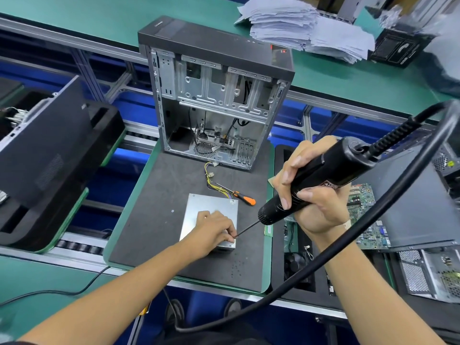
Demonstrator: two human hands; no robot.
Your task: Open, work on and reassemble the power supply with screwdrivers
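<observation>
A grey metal power supply [207, 207] lies flat on the black mat [154, 227], with yellow and purple wires [214, 186] trailing from its far side. My left hand [215, 231] rests on its near right corner, fingertips pinching the tip of the driver's bit. My right hand [311, 195] grips a black electric screwdriver [311, 183], tilted, its thin bit [247, 229] pointing down-left to that corner. An orange-and-black hand screwdriver [242, 197] lies on the mat just beyond the supply.
An open, empty PC case [219, 100] stands at the mat's far edge. The driver's thick black cable [361, 235] loops across the lower right. A small screw [172, 210] lies left of the supply. Circuit boards [368, 220] sit right; paper stacks [306, 26] lie behind.
</observation>
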